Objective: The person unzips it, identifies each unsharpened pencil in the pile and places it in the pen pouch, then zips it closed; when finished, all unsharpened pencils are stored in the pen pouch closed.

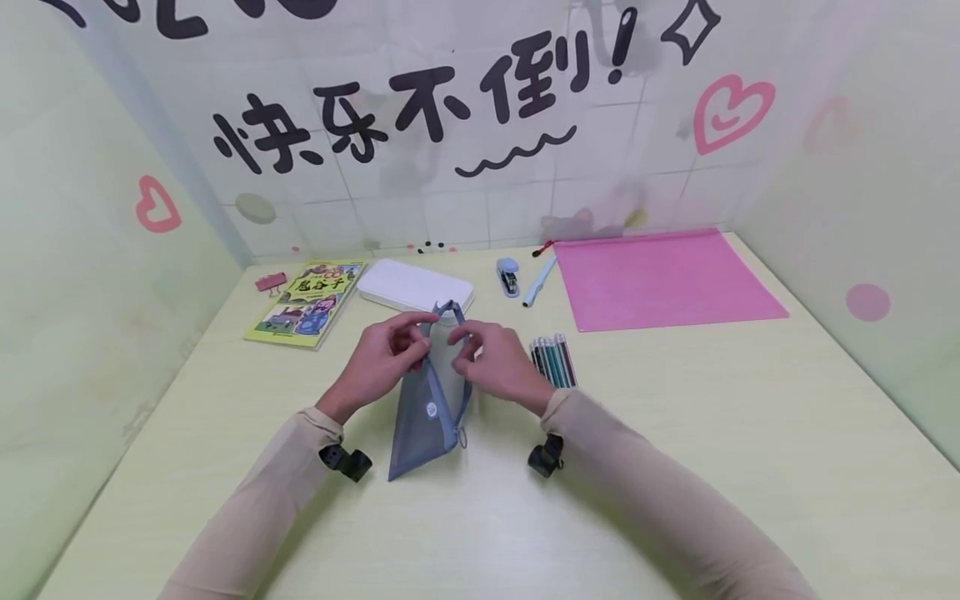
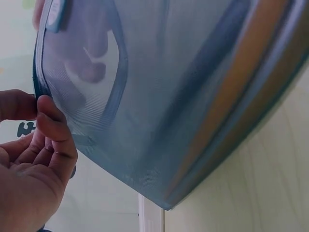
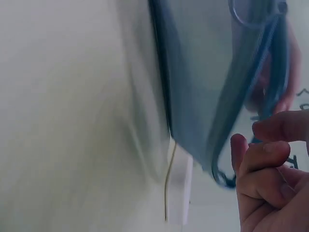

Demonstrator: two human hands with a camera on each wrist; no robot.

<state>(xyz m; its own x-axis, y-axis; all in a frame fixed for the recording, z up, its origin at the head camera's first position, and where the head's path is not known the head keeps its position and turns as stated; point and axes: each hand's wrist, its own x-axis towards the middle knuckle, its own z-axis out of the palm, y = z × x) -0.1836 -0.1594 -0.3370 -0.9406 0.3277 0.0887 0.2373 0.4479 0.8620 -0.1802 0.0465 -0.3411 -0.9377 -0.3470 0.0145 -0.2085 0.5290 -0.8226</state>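
Observation:
Between the two hands, a blue mesh zip pouch (image 1: 420, 425) stands tilted above the table, its zipper edge spread into a gap at the top. The left hand (image 1: 378, 358) pinches one zipper edge between thumb and forefinger, as the left wrist view shows on the mesh pouch (image 2: 145, 121). On the opposite edge, the right hand (image 1: 498, 358) pinches the rim with thumb and fingertips. In the right wrist view the right hand (image 3: 275, 179) has its other fingers curled in beside the strip. A ring hangs from the zipper's lower end. No contents are discernible through the mesh.
Several pencils (image 1: 553, 361) lie right of the right hand. Behind the pouch sit a white case (image 1: 416, 286), a stapler (image 1: 507, 277) and a light blue pen (image 1: 539, 282). A pink folder (image 1: 667, 283) lies back right; a book (image 1: 307, 304) and pink binder clip (image 1: 272, 282) back left.

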